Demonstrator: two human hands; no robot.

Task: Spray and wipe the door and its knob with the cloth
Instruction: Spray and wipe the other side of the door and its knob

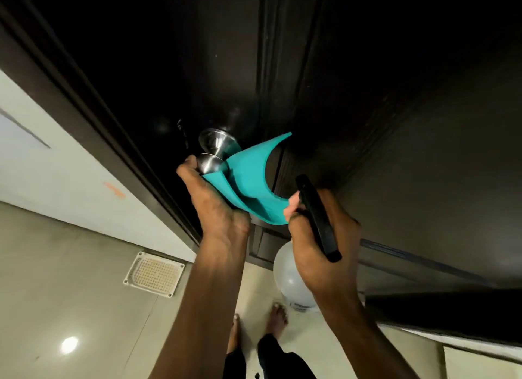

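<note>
left hand [214, 198] curls round the teal cloth [248, 181], pressing it under the steel knob [210, 161] at its fingertips to wipe it; right hand [316, 237] grips the spray bottle [291, 277], parked low beside the dark door [367, 96], ready.

A white floor vent [154, 274] lies on the beige tiled floor [70, 265].

Dim indoor light leaves the dark door [353, 68] nearly black at the top of the frame, detail lost in shadow. A ceiling light glares off the glossy floor tile [69, 344]; the steel knob [210, 161] shows highlights. Wide-angle distortion bends the door frame [84, 119], and edges are soft.
</note>
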